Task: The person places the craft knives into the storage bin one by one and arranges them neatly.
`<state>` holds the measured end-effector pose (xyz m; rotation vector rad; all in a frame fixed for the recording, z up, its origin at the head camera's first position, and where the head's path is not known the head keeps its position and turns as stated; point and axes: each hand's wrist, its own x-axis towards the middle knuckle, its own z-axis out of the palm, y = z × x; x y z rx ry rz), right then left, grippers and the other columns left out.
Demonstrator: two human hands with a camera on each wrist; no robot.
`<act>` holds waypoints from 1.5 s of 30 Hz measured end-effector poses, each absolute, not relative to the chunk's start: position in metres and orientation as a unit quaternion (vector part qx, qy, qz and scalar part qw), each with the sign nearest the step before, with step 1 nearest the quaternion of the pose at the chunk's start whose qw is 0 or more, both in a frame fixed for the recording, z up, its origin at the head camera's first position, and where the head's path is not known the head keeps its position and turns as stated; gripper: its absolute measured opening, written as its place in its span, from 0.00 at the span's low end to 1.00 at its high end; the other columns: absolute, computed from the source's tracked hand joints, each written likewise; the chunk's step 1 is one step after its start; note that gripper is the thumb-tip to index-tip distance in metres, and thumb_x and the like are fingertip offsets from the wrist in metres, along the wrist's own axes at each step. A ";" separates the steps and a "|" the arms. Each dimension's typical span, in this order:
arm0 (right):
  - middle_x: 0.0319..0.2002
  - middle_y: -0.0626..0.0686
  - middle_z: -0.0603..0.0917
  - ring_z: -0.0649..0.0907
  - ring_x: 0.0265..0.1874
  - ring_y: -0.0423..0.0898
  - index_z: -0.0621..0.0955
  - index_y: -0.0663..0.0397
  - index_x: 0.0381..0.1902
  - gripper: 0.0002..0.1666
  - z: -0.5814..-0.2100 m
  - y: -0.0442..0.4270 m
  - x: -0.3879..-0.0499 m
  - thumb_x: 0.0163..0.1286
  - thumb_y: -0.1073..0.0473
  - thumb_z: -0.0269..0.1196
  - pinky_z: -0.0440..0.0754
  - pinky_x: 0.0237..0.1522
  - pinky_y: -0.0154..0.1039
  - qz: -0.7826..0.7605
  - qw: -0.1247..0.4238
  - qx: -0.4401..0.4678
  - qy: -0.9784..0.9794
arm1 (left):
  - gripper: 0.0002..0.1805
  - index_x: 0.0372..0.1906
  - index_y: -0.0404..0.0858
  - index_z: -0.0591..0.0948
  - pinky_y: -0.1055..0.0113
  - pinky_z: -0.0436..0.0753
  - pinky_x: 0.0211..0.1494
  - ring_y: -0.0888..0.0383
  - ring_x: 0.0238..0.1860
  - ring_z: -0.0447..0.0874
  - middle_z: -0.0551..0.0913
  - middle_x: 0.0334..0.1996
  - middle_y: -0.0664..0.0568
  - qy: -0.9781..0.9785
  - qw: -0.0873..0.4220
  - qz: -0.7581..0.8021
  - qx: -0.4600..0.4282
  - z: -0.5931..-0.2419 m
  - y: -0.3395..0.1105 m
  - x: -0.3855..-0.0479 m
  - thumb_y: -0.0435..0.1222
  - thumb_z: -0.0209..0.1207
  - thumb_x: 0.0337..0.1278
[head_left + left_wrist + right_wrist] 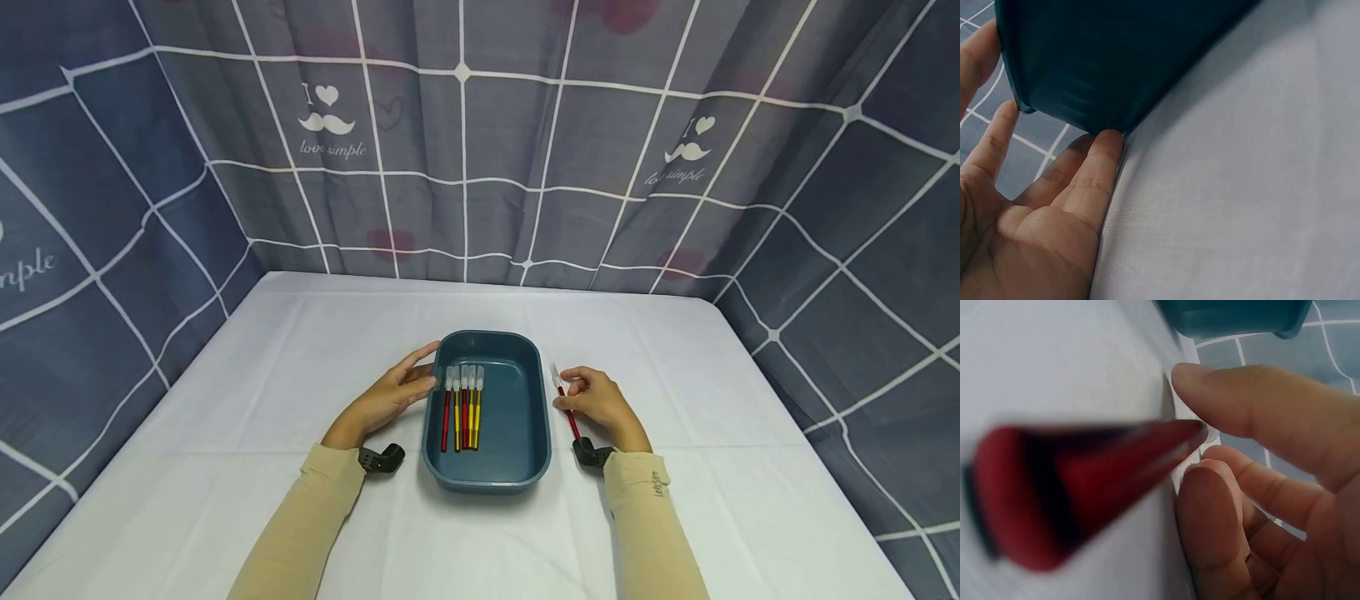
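In the head view, a dark teal tray [517,417] holds several slim red or yellow pens [463,412] with clear caps. They lie side by side along its left half, caps toward the far end. My left hand [390,398] rests against the tray's left wall, its fingers fairly straight; in the left wrist view its fingertips [1109,142] touch the tray's outside. Just right of the tray, my right hand [600,404] pinches a red pen [570,418] near its clear cap. The right wrist view shows that pen's red end [1085,487] close up, the cap mostly hidden by fingers.
A white cloth covers the table [360,325]. Grey checked curtains [495,217] stand along the back and both sides. Black wrist cameras [382,458] sit on both wrists, close to the tray's sides.
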<state>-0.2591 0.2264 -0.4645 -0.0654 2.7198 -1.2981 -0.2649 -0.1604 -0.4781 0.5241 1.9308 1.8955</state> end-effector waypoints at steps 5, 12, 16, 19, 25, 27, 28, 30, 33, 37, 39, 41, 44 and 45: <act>0.34 0.50 0.80 0.77 0.35 0.45 0.82 0.66 0.65 0.32 -0.467 0.226 -0.261 0.64 0.62 0.78 0.73 0.42 0.39 -0.419 0.061 -0.020 0.906 | 0.41 0.90 0.48 0.52 0.40 0.61 0.83 0.32 0.84 0.53 0.53 0.84 0.29 0.697 0.185 0.669 0.183 -0.480 -0.161 -0.266 0.37 0.57 0.84; 0.32 0.49 0.80 0.77 0.32 0.43 0.82 0.68 0.63 0.29 -0.467 0.226 -0.260 0.65 0.67 0.74 0.73 0.36 0.34 -0.435 0.063 -0.025 0.898 | 0.41 0.90 0.49 0.53 0.40 0.63 0.82 0.32 0.83 0.56 0.55 0.84 0.30 0.699 0.182 0.668 0.179 -0.481 -0.160 -0.267 0.37 0.58 0.84; 0.33 0.49 0.80 0.77 0.32 0.42 0.82 0.68 0.64 0.28 -0.465 0.225 -0.259 0.66 0.68 0.72 0.74 0.35 0.34 -0.439 0.066 -0.013 0.896 | 0.41 0.90 0.49 0.53 0.40 0.62 0.83 0.33 0.83 0.55 0.55 0.84 0.30 0.697 0.183 0.671 0.176 -0.481 -0.160 -0.267 0.37 0.59 0.83; 0.33 0.50 0.80 0.77 0.31 0.42 0.81 0.69 0.64 0.28 -0.465 0.224 -0.259 0.67 0.68 0.71 0.75 0.36 0.35 -0.439 0.064 -0.009 0.896 | 0.41 0.90 0.48 0.53 0.39 0.62 0.83 0.32 0.84 0.55 0.55 0.84 0.30 0.694 0.183 0.673 0.178 -0.481 -0.160 -0.267 0.37 0.59 0.83; 0.33 0.51 0.82 0.78 0.27 0.41 0.79 0.75 0.65 0.28 -0.465 0.227 -0.258 0.69 0.71 0.68 0.78 0.32 0.33 -0.472 0.066 -0.026 0.879 | 0.41 0.90 0.48 0.53 0.39 0.61 0.83 0.33 0.84 0.54 0.54 0.84 0.30 0.694 0.184 0.674 0.174 -0.479 -0.159 -0.266 0.36 0.58 0.83; 0.34 0.52 0.82 0.78 0.28 0.41 0.77 0.76 0.66 0.29 -0.464 0.229 -0.258 0.69 0.72 0.67 0.78 0.31 0.32 -0.498 0.074 -0.027 0.863 | 0.41 0.90 0.49 0.53 0.39 0.61 0.83 0.33 0.84 0.54 0.54 0.84 0.31 0.694 0.185 0.674 0.173 -0.479 -0.159 -0.267 0.35 0.58 0.84; 0.35 0.52 0.82 0.79 0.28 0.41 0.76 0.76 0.67 0.29 -0.464 0.230 -0.257 0.69 0.73 0.67 0.78 0.30 0.32 -0.512 0.079 -0.026 0.855 | 0.41 0.90 0.49 0.53 0.39 0.61 0.83 0.33 0.84 0.54 0.54 0.84 0.31 0.694 0.185 0.674 0.172 -0.479 -0.159 -0.267 0.35 0.58 0.84; 0.36 0.51 0.83 0.80 0.29 0.40 0.75 0.76 0.68 0.30 -0.463 0.231 -0.257 0.70 0.73 0.66 0.80 0.30 0.31 -0.537 0.087 -0.023 0.839 | 0.41 0.90 0.49 0.53 0.39 0.61 0.83 0.33 0.84 0.54 0.54 0.84 0.31 0.695 0.186 0.673 0.171 -0.479 -0.159 -0.267 0.34 0.58 0.84; 0.36 0.50 0.86 0.82 0.30 0.40 0.73 0.76 0.70 0.31 -0.463 0.232 -0.256 0.72 0.72 0.67 0.82 0.30 0.32 -0.556 0.095 -0.018 0.826 | 0.41 0.90 0.49 0.53 0.40 0.61 0.83 0.33 0.84 0.53 0.53 0.84 0.30 0.696 0.186 0.672 0.171 -0.479 -0.158 -0.268 0.34 0.58 0.84; 0.35 0.49 0.88 0.84 0.30 0.39 0.72 0.75 0.71 0.33 -0.462 0.233 -0.257 0.72 0.71 0.68 0.84 0.30 0.32 -0.561 0.101 -0.012 0.822 | 0.41 0.90 0.49 0.52 0.40 0.60 0.83 0.33 0.84 0.52 0.53 0.85 0.30 0.693 0.188 0.674 0.174 -0.479 -0.159 -0.267 0.34 0.57 0.84; 0.35 0.50 0.88 0.83 0.30 0.39 0.71 0.75 0.72 0.33 -0.460 0.232 -0.257 0.72 0.72 0.68 0.84 0.30 0.32 -0.558 0.101 -0.009 0.824 | 0.40 0.90 0.49 0.52 0.40 0.60 0.84 0.33 0.85 0.51 0.52 0.85 0.31 0.692 0.189 0.675 0.175 -0.479 -0.159 -0.267 0.34 0.56 0.84; 0.36 0.52 0.89 0.83 0.29 0.39 0.71 0.74 0.72 0.33 -0.457 0.233 -0.257 0.72 0.72 0.67 0.85 0.30 0.32 -0.553 0.097 -0.009 0.828 | 0.40 0.90 0.49 0.52 0.40 0.59 0.84 0.34 0.85 0.50 0.51 0.85 0.31 0.691 0.190 0.675 0.178 -0.480 -0.160 -0.267 0.34 0.56 0.85; 0.39 0.56 0.89 0.83 0.29 0.39 0.71 0.74 0.72 0.33 -0.452 0.233 -0.256 0.73 0.72 0.67 0.85 0.30 0.32 -0.547 0.089 -0.014 0.832 | 0.40 0.90 0.49 0.52 0.40 0.58 0.84 0.34 0.85 0.49 0.50 0.85 0.31 0.690 0.191 0.675 0.180 -0.479 -0.160 -0.266 0.35 0.56 0.85; 0.40 0.58 0.89 0.83 0.28 0.39 0.71 0.74 0.73 0.33 -0.451 0.233 -0.256 0.73 0.72 0.67 0.86 0.30 0.33 -0.546 0.086 -0.016 0.833 | 0.40 0.90 0.49 0.51 0.41 0.58 0.84 0.34 0.86 0.49 0.50 0.85 0.31 0.689 0.192 0.675 0.181 -0.479 -0.160 -0.266 0.35 0.56 0.85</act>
